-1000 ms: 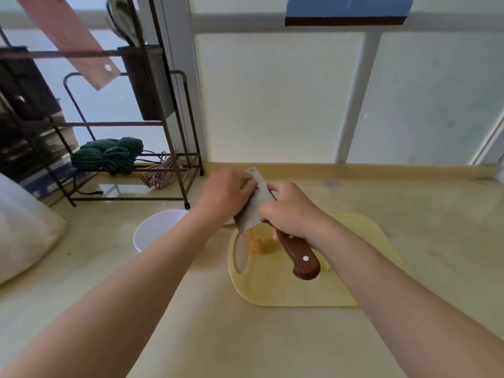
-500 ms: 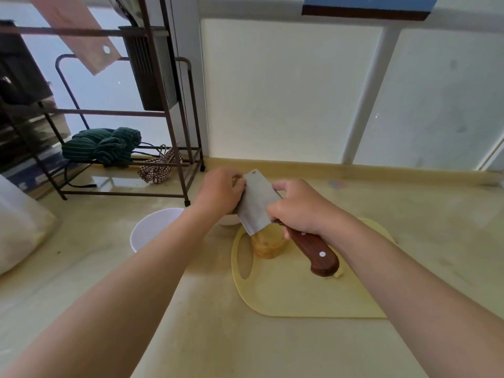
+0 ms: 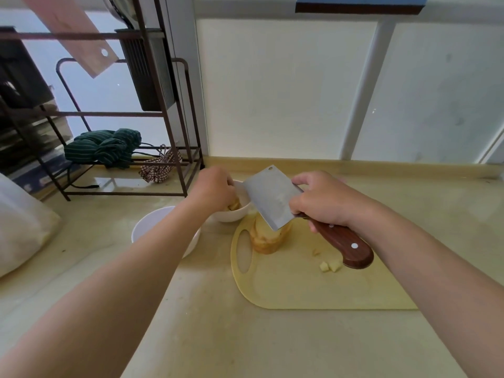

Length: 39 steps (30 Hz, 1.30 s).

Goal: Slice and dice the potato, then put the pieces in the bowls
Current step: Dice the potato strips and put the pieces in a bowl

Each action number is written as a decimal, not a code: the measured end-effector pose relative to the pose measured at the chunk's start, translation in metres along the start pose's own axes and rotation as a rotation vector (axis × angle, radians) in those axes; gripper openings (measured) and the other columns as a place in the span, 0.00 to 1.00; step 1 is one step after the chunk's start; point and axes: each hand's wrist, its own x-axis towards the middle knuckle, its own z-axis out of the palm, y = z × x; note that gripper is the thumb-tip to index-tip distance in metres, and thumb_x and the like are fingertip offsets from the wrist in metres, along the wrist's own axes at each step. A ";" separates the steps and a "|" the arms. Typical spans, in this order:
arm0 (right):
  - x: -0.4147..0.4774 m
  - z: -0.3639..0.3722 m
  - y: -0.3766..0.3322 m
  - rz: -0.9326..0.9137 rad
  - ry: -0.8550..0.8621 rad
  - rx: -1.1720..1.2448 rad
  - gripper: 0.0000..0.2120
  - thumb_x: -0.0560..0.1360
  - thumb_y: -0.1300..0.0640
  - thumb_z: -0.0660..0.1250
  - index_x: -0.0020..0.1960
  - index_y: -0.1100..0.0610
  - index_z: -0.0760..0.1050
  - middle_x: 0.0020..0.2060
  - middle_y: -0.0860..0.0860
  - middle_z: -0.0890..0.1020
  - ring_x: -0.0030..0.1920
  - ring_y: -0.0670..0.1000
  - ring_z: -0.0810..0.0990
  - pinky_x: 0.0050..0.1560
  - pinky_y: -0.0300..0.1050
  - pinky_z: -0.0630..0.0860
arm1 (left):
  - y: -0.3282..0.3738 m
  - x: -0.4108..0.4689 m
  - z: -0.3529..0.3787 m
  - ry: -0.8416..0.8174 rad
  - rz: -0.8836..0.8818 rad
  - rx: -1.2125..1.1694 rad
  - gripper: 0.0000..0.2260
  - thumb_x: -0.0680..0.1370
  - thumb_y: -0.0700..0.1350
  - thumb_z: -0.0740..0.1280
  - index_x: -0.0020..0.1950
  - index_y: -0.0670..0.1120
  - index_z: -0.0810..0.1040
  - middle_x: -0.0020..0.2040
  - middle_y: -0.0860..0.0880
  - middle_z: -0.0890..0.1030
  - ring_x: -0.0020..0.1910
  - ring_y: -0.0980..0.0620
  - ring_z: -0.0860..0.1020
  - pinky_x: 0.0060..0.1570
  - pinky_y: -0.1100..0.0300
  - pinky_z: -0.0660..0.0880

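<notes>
The left hand (image 3: 215,190) has come away from the far side of the blade, where it rested half a second ago, and now hangs over the far bowl (image 3: 231,215), a gap open between it and the steel. Its wrist is bent down and its fingers curl into the bowl, with yellow potato pieces (image 3: 234,206) showing just beneath them. Whether the fingers pinch those pieces cannot be told. The forearm crosses over the near bowl (image 3: 152,227) and hides much of it.

To the right, the sliced potato (image 3: 268,238) stands as a stack at the handle-hole end of the cutting board (image 3: 300,285). The cleaver (image 3: 270,196) has risen and tipped since then. Its flat face now turns toward the camera, its lower corner in front of the stack's top.

The right hand (image 3: 324,203) grips the cleaver where blade meets wooden handle, fingers wrapped round, thumb along the spine. A few diced bits (image 3: 330,266) lie on the board beside the handle's butt.
</notes>
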 end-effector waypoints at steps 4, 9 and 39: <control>-0.004 -0.001 0.002 0.002 -0.006 0.027 0.18 0.74 0.66 0.65 0.63 0.58 0.77 0.30 0.51 0.74 0.22 0.50 0.76 0.22 0.34 0.65 | -0.001 0.002 0.000 0.037 -0.011 -0.071 0.12 0.77 0.37 0.62 0.55 0.43 0.83 0.52 0.45 0.83 0.41 0.50 0.79 0.38 0.55 0.78; -0.008 -0.003 0.004 0.002 -0.015 0.067 0.18 0.74 0.66 0.65 0.63 0.58 0.77 0.35 0.54 0.76 0.23 0.51 0.76 0.21 0.34 0.64 | 0.003 -0.003 -0.005 0.172 -0.011 -0.169 0.16 0.78 0.36 0.57 0.60 0.42 0.80 0.55 0.44 0.81 0.43 0.49 0.80 0.44 0.57 0.79; -0.116 -0.023 0.137 0.222 0.256 0.165 0.21 0.73 0.65 0.64 0.62 0.46 0.72 0.37 0.53 0.81 0.24 0.52 0.78 0.23 0.38 0.66 | 0.111 -0.121 0.102 -0.298 0.337 -0.081 0.14 0.84 0.51 0.52 0.52 0.45 0.73 0.56 0.43 0.76 0.57 0.42 0.75 0.54 0.52 0.70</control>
